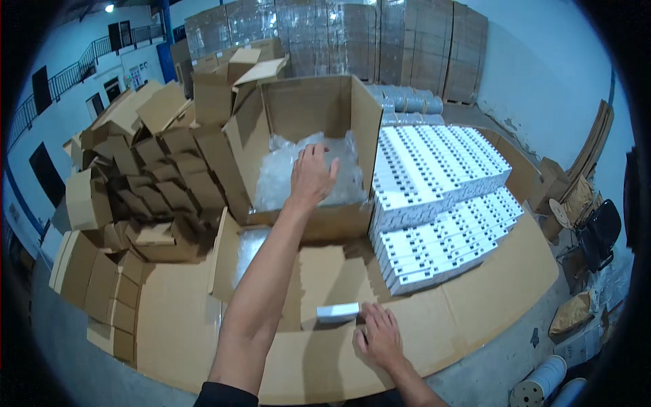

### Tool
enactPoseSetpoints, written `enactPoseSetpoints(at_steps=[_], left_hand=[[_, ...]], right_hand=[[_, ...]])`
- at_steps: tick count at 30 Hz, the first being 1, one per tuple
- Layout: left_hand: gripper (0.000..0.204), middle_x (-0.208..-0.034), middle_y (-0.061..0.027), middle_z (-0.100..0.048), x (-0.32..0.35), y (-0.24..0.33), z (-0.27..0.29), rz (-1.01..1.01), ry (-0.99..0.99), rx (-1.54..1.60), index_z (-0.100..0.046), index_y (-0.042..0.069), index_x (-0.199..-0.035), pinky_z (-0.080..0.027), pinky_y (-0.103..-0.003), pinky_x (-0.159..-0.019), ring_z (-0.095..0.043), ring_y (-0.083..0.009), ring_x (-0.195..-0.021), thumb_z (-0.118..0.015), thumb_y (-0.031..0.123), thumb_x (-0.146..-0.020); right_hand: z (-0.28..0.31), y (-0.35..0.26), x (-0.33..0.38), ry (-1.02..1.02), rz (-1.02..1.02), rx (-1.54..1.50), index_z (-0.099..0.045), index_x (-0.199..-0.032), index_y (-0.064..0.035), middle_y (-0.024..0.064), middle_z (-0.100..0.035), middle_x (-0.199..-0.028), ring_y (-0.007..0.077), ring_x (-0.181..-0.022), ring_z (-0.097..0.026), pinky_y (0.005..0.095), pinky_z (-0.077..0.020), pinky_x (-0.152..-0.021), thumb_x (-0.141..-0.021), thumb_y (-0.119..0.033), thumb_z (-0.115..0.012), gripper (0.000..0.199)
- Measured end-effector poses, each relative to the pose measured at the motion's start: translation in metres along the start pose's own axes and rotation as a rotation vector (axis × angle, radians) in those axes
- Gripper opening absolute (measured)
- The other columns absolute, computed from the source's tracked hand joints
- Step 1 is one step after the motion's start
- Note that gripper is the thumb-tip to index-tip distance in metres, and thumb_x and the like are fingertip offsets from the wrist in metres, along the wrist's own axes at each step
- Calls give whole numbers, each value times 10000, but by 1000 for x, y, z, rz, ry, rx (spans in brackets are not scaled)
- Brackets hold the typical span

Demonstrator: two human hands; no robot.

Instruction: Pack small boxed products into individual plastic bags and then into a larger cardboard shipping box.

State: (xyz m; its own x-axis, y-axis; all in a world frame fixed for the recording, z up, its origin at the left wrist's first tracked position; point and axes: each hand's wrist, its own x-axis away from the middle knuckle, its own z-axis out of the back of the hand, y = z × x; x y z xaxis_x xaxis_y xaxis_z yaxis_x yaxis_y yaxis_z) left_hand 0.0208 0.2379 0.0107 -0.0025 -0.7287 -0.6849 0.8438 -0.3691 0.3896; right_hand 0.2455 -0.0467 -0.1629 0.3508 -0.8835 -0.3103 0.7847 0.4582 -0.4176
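My left hand [314, 175] reaches forward over an open cardboard carton [308, 102], its fingers apart above a pile of clear plastic packing bags [278, 178]. It may be touching the plastic; I cannot tell. Nothing shows in its grasp. In front of that carton is a lower open box [332, 271], with more clear plastic [249, 254] at its left side. A small white box [338, 313] lies at its near edge. Beside the white box's right end, my right hand [381, 334] rests with thumb and fingers apart, the fingertips partly hidden at the cardboard edge.
Stacked white boxes [434, 197] with dark printed marks stand on the right of the cardboard-covered table [475, 305]. Opened brown cartons [163, 169] crowd the left. Behind are wrapped pallets [325, 41] and plastic rolls [407, 102]. A black chair [600, 234] and spools [539, 380] are at right.
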Motion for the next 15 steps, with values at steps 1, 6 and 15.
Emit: enactPoseSetpoints(at_steps=[1,6,15], left_hand=[[391,-1196,-186,-612,-13,-8,-8,-21,13,3,-597,20,-1192,-457,-473,-1016,-576,-374,-1159,-696,254,-895],[419,-1185,-178,-613,-64,-74,-54,-37,-55,-210,-614,44,-1204,-467,-479,-1016,-582,-389,-1150,-739,245,-858],[122,-905,-244,-689,-120,-137,-85,-160,104,-186,-701,-8,-907,-539,-524,-796,-671,-452,-902,-665,67,-818]], right_hand=[[0,0,2,24,2,7,-558,-1302,27,184,-535,-1424,368,-1382,-446,524,-317,-1162,-850,-230,-655,529],[12,-11,-1,-99,-27,48,-547,-1326,26,166,-513,-1454,348,-1402,-428,511,-295,-1179,-855,-286,-634,572],[5,-9,-1,95,10,-40,-565,-1276,37,213,-553,-1388,409,-1331,-480,541,-328,-1139,-896,-230,-591,465]])
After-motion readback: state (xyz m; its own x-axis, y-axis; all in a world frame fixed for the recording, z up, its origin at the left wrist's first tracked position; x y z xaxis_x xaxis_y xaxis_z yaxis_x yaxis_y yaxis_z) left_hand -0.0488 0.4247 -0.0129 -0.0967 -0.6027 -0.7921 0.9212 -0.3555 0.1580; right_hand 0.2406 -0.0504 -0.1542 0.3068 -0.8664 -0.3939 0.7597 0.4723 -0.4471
